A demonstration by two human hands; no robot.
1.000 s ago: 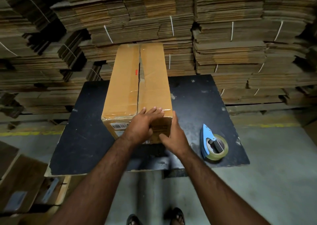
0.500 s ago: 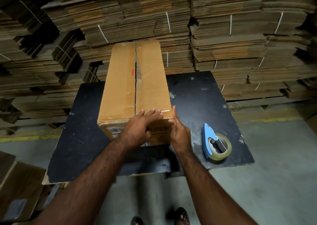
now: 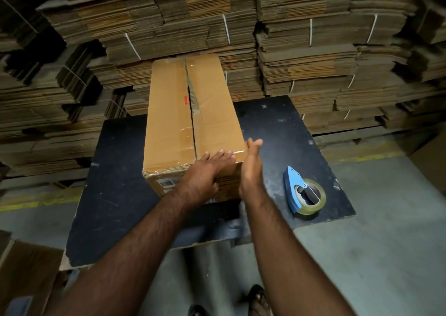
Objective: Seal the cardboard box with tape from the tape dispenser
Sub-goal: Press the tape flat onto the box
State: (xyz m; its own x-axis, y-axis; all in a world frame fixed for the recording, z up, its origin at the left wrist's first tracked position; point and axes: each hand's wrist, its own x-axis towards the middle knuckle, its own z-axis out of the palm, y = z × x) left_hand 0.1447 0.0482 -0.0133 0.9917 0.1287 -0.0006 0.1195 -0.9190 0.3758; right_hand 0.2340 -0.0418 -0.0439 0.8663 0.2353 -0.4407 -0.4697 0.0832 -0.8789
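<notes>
Your cardboard box [image 3: 169, 113] is tan-orange, with glossy clear tape near its close end, a small red mark beside the centre seam, and a white barcode label on the near face; the tape dispenser [image 3: 293, 187] is light blue, its roll [image 3: 313, 203] pale yellowish; the table [image 3: 115, 183] is black with whitish scuffs; stacked flattened cartons [image 3: 313, 50] are dull brown, tied with white straps.

A long brown cardboard box [image 3: 193, 122] lies lengthwise on the black table [image 3: 115, 183], its two top flaps closed with the middle seam showing — clear tape glints near its close end. The blue tape dispenser [image 3: 303, 191] lies flat just right of it — apart from the box.
</notes>
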